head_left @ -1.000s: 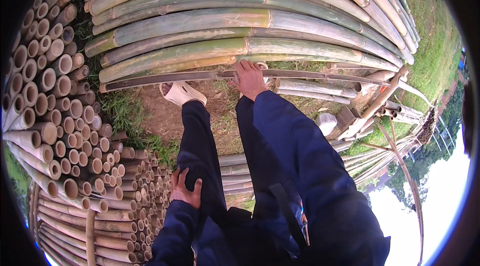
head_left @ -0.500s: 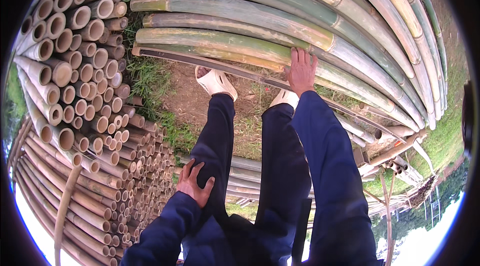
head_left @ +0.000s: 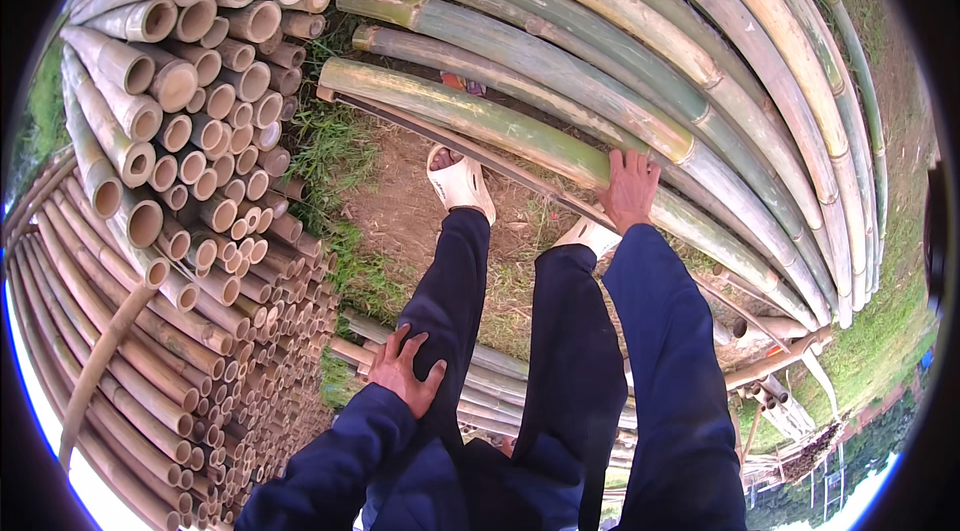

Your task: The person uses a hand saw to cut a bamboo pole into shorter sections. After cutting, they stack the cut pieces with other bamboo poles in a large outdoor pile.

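My right hand (head_left: 629,193) lies over the nearest bamboo pole (head_left: 480,123), a thick green-yellow one, with its fingers curled across the top. Just on my side of that pole runs a long narrow dark-edged strip (head_left: 430,139), partly covered by it. Farther off, several more thick green and pale bamboo poles (head_left: 560,53) lie side by side, curved by the lens. My left hand (head_left: 408,373) rests on my left thigh, fingers spread and holding nothing.
A tall stack of cut bamboo (head_left: 200,146) rises on the left, hollow ends toward me; a slanting pole (head_left: 105,371) leans against it. Smaller bamboo (head_left: 490,386) lies beneath me. Bare soil (head_left: 390,196) and grass surround my light clogs (head_left: 463,187). Bamboo supports (head_left: 775,361) stand at right.
The nearest pole has shifted toward me under my right hand, over the strip, and a gap shows behind it. My left hand stays on my thigh. The whole view has turned slightly.
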Tool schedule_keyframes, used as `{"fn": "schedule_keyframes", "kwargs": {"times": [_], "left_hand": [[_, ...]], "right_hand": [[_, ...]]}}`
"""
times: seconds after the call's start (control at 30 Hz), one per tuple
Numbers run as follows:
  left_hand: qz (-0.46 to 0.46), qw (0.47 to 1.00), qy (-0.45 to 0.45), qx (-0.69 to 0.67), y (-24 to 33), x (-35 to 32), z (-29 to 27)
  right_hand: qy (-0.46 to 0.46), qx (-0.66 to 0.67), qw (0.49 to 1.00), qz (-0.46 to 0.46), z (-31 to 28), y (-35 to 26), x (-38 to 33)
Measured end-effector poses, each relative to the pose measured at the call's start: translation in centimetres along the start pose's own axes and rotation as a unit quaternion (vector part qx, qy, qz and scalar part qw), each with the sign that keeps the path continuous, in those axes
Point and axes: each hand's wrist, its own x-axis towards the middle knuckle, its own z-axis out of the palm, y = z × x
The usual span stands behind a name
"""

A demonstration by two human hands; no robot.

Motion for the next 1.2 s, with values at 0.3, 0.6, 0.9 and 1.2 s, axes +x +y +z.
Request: {"fn": "schedule_keyframes", "kwargs": {"times": [0.3, 0.6, 0.9, 1.2], "left_hand": [[-0.024, 0.999, -0.031, 0.015, -0.8, 0.0, 0.4], [-0.011, 0.995, -0.099, -0.030, -2.3, -0.2, -0.3], [0.000, 0.991, -0.100, -0.090, -5.4, 0.2, -0.9], [-0.004, 0.985, -0.087, -0.146, -7.0, 1.1, -3.5]], "right_hand": [[0.029, 0.068, 0.994, -0.080, -9.5, 0.4, -8.1], [0.076, 0.053, 0.992, -0.083, -28.0, -3.1, -10.0], [0.155, 0.105, 0.963, -0.196, -37.8, -30.3, 9.3], [0.270, 0.172, 0.902, -0.289, -42.5, -41.3, 15.6]]}}
